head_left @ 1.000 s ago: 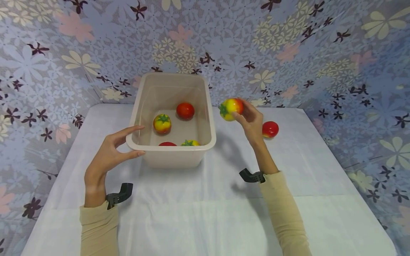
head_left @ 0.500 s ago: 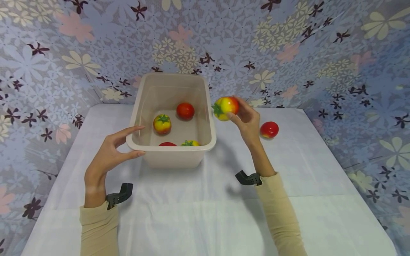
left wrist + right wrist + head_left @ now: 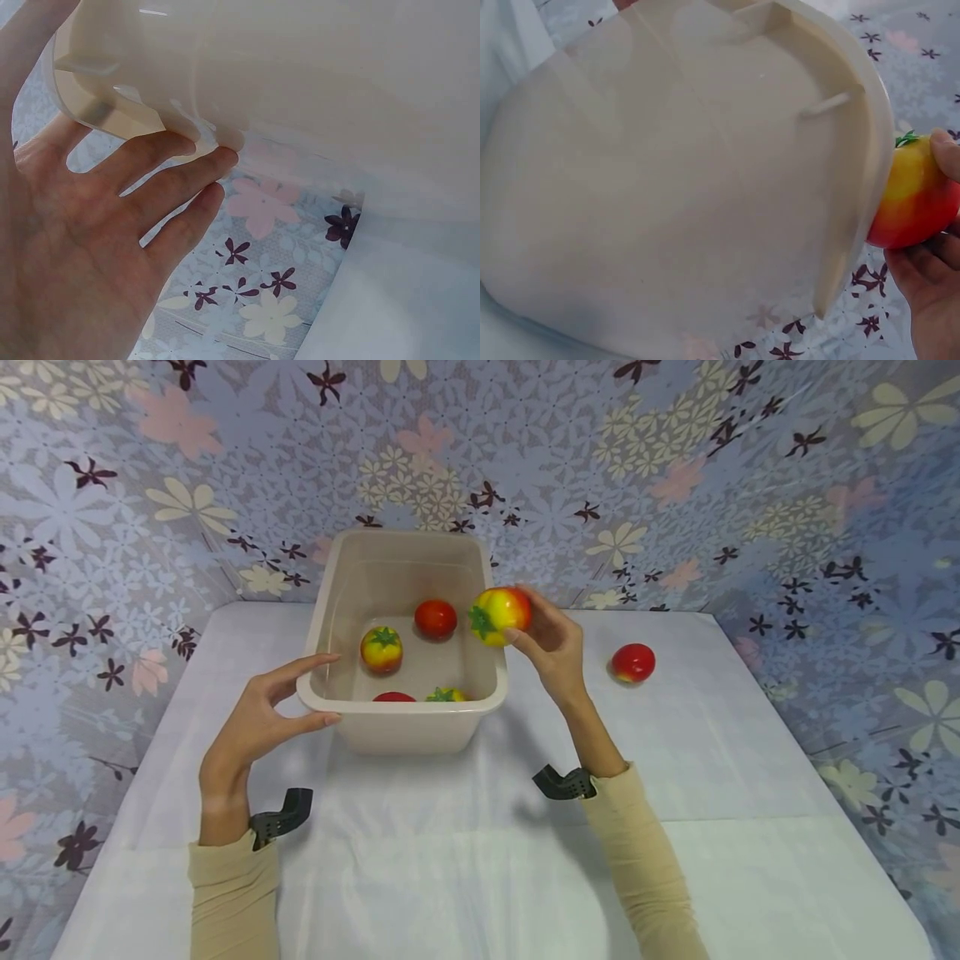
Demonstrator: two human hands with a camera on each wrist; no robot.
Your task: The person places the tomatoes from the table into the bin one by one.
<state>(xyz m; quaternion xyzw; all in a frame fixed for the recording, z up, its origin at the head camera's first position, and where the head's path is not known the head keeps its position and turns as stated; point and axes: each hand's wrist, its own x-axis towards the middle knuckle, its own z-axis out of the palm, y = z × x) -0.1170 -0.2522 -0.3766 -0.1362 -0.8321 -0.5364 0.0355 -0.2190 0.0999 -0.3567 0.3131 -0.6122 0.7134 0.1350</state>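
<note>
My right hand [image 3: 553, 652] grips a shiny yellow-and-red tomato [image 3: 495, 614] with a green leafy top, between thumb and fingers. In the head view it overlaps the right rim of a beige plastic bin [image 3: 405, 731]; the right wrist view shows the tomato [image 3: 911, 199] beyond the rim's edge. My left hand [image 3: 251, 718] holds the bin's front left corner, thumb at the front and a finger over the rim. Other fingertips touch the outer wall in the left wrist view. Inside lie a yellow-red tomato [image 3: 382, 652], a red tomato [image 3: 436, 619] and two partly hidden by the front wall.
One more red tomato [image 3: 633, 662] lies on the white-covered table [image 3: 720, 760], right of my right hand. A flowered cloth backdrop [image 3: 540, 468] rises behind the table and along its sides. Black camera mounts sit on both wrists.
My right hand has moved left with the tomato, from beside the bin to over its right rim. The left hand and bin stay in place.
</note>
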